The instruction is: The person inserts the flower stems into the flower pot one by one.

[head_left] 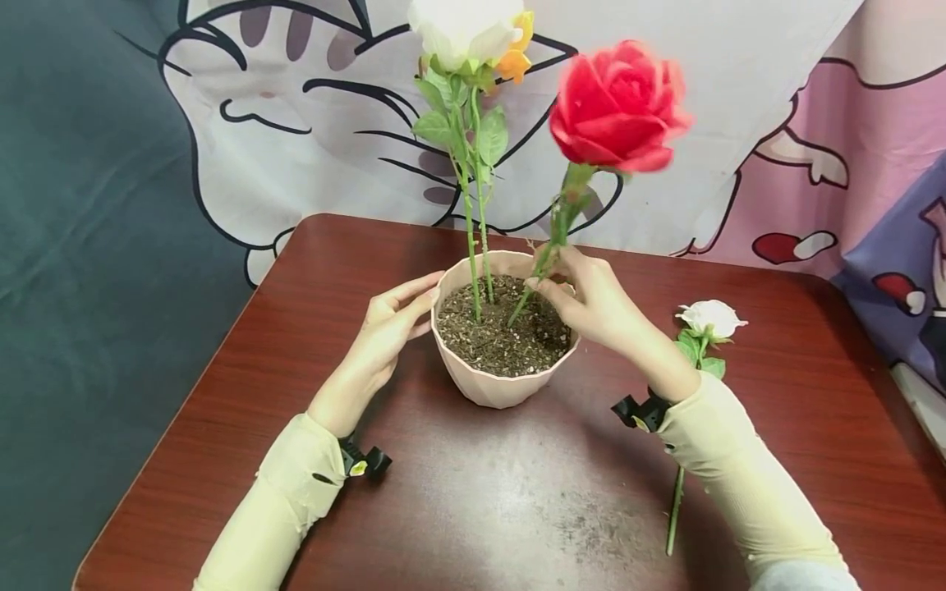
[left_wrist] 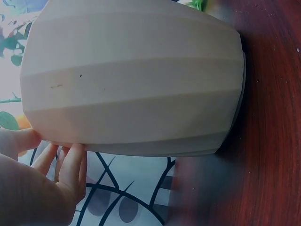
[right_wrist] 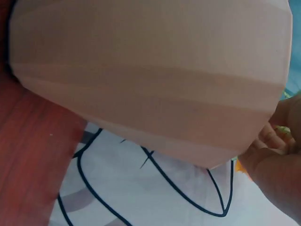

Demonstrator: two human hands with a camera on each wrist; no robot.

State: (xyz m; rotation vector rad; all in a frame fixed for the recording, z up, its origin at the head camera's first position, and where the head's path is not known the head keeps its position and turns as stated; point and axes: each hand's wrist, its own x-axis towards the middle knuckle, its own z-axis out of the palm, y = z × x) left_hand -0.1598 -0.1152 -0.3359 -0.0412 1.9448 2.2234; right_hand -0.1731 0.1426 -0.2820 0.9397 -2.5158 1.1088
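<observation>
A pale pink faceted pot [head_left: 497, 389] full of dark soil [head_left: 510, 341] stands on the table. My left hand [head_left: 378, 335] rests against its left rim, fingers fairly straight; in the left wrist view the thumb and fingers [left_wrist: 70, 165] touch the pot wall [left_wrist: 136, 84]. My right hand [head_left: 591, 295] pinches the green stem of a red rose [head_left: 621, 107] over the right side of the pot, its lower end at the soil. Two stems stand in the soil to the left, under a white rose [head_left: 466, 33] and a yellow-orange flower [head_left: 517, 49]. In the right wrist view the pot hides most of my fingers.
A smaller white rose [head_left: 711, 320] lies on the brown table [head_left: 502, 509] at the right, partly behind my right forearm. A cloth printed with cartoon cats [head_left: 296, 164] hangs behind the table, and dark green fabric [head_left: 111, 246] is at the left.
</observation>
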